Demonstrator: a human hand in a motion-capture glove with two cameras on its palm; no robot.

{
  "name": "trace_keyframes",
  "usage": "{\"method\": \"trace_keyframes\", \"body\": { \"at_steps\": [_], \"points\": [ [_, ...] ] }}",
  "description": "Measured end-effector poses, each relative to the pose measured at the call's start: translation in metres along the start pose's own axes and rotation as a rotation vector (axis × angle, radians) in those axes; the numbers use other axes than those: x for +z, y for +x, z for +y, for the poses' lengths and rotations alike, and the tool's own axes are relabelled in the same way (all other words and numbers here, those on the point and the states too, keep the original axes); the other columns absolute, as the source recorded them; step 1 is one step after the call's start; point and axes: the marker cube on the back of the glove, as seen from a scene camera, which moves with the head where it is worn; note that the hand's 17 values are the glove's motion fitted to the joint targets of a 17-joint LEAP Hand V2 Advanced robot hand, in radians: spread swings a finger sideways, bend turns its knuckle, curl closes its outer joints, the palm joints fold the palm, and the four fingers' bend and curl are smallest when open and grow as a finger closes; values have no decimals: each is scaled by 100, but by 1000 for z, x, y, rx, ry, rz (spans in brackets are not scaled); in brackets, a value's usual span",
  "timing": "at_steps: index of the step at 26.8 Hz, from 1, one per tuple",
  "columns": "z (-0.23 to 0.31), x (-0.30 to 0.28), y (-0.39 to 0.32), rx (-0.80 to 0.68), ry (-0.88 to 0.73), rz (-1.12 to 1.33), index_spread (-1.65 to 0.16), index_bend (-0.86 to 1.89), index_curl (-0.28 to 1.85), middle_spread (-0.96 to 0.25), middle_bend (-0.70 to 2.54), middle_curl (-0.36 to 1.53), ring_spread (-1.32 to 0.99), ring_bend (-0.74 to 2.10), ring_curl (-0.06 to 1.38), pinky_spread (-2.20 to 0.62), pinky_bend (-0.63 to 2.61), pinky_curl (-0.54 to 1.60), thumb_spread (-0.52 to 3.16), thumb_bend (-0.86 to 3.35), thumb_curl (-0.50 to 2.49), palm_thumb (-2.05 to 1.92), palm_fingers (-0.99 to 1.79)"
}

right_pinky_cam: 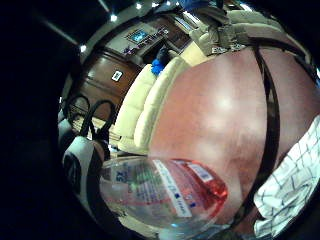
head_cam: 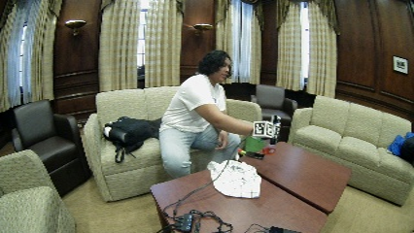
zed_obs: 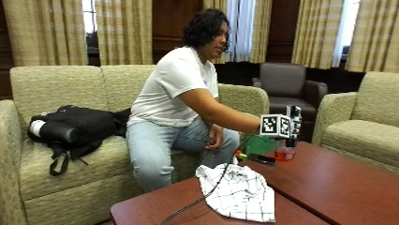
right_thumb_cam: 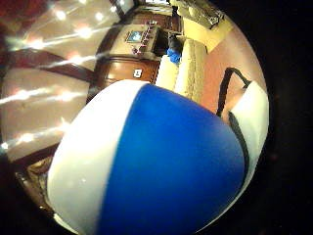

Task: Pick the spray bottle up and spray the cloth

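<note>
- The person sits on a sofa (zed_obs: 56, 89) at the far side of the worktop (zed_obs: 330, 183), right arm stretched out over its far edge.
- The hand (zed_obs: 291, 123) is up at the top of the spray bottle (zed_obs: 285, 152), which stands on the worktop or only just off it; I can't tell which from here.
- Whether the fingers are curled round the bottle's head can't be made out; the outside views hide them. In the thumb-side palm view a blue and white rounded surface fills the picture, very close to the palm.
- The bottle is clear-walled with reddish liquid in it, showing in the little-finger-side palm view (right_pinky_cam: 165, 192) with a printed label.
- The checked cloth (zed_obs: 240, 192) lies crumpled on the near left part of the worktop, apart from the bottle.
- Risk, as I judge it: the bottle could slip or tip on the lift if the hold is off-centre, and the liquid would slosh.
- Another: a nozzle aimed off the cloth would wet the bare worktop or the dark gadget (zed_obs: 261, 159) just left of the bottle.
</note>
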Motion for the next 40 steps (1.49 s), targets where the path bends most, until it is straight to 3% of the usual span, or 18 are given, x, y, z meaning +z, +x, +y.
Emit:
{"method": "trace_keyframes", "body": {
  "at_steps": [9,33,40],
  "points": [
    [20,38,55,23,-19,-41,-26,39,57,-22,61,51,-21,63,46,-30,40,38,10,-3,80,94,138],
    [31,54,69,-16,-73,-83,-28,38,58,-22,63,52,-23,63,46,-31,39,38,11,-3,81,94,139],
    [51,43,81,0,-392,-40,-28,37,58,-22,62,51,-24,62,46,-31,40,38,13,-3,81,94,136]
  ]
}}
